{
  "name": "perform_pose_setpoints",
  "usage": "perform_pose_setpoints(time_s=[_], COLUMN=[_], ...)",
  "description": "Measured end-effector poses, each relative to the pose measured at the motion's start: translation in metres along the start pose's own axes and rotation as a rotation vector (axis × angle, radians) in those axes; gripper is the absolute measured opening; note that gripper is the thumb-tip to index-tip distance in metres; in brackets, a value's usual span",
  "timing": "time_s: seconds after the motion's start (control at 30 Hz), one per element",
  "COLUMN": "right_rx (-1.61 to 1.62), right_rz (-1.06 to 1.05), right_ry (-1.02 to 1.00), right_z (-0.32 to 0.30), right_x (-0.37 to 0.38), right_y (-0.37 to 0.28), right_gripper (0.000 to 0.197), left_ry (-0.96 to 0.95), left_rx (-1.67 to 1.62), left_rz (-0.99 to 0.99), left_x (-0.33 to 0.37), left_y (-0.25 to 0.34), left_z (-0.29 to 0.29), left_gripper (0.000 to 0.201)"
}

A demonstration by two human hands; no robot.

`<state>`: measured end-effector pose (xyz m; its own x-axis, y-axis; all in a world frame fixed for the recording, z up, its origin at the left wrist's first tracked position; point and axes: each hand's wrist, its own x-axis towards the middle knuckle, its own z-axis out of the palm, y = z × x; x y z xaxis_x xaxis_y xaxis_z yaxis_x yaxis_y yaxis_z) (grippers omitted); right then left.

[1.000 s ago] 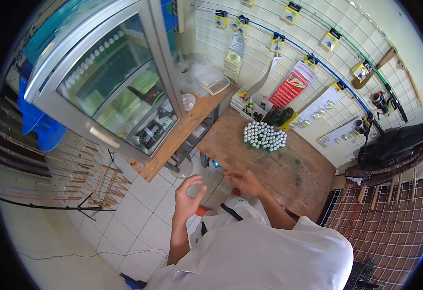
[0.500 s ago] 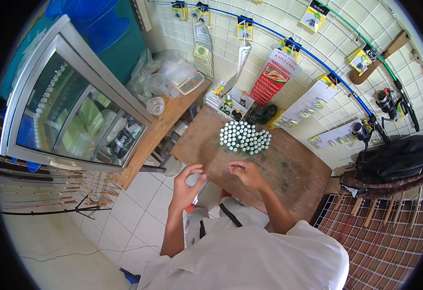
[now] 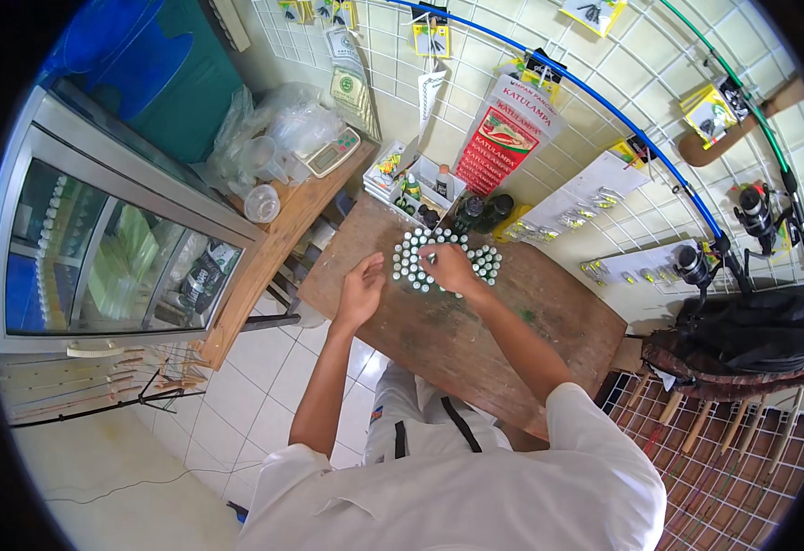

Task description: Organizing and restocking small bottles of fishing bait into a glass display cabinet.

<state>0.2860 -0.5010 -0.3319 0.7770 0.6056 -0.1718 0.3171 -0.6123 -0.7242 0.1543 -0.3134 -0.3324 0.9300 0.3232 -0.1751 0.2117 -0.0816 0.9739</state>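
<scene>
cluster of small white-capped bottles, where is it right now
In the head view, the bottle cluster stands on the wooden table, under the right hand, right of the left hand.

Tackle shop — fishing rods (image 3: 604, 101), reels (image 3: 755, 207)

Your right hand (image 3: 449, 266) covers the middle of the cluster of small white-capped bottles (image 3: 411, 262), so you cannot tell whether its fingers grip one. Your left hand (image 3: 361, 292), just left of the cluster, shows only its back; its palm and anything in it stay hidden. The bottles are too small to make out their contents. Your torso hides the near edge of the desk (image 3: 475, 349) at the lower centre. The black frame rim cuts off the black bag (image 3: 755, 331) at right.
</scene>
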Motion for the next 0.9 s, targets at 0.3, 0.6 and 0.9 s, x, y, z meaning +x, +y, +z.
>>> perform_pose_setpoints(time_s=[0.3, 0.6, 0.9], right_rx=[-0.307, -0.44, -0.285], right_rz=[-0.162, -0.153, -0.164], right_ry=[-0.047, -0.139, -0.016], right_z=[0.058, 0.077, 0.046], right_x=[0.069, 0.09, 0.075], right_y=[0.014, 0.019, -0.02], right_gripper=[0.032, 0.028, 0.026], left_ry=[-0.002, 0.051, 0.108], left_rx=[0.161, 0.23, 0.269], left_rz=[-0.113, -0.09, 0.057], left_x=[0.064, 0.07, 0.056], left_y=[-0.063, -0.093, -0.059], left_z=[0.029, 0.029, 0.014], left_gripper=[0.051, 0.052, 0.055])
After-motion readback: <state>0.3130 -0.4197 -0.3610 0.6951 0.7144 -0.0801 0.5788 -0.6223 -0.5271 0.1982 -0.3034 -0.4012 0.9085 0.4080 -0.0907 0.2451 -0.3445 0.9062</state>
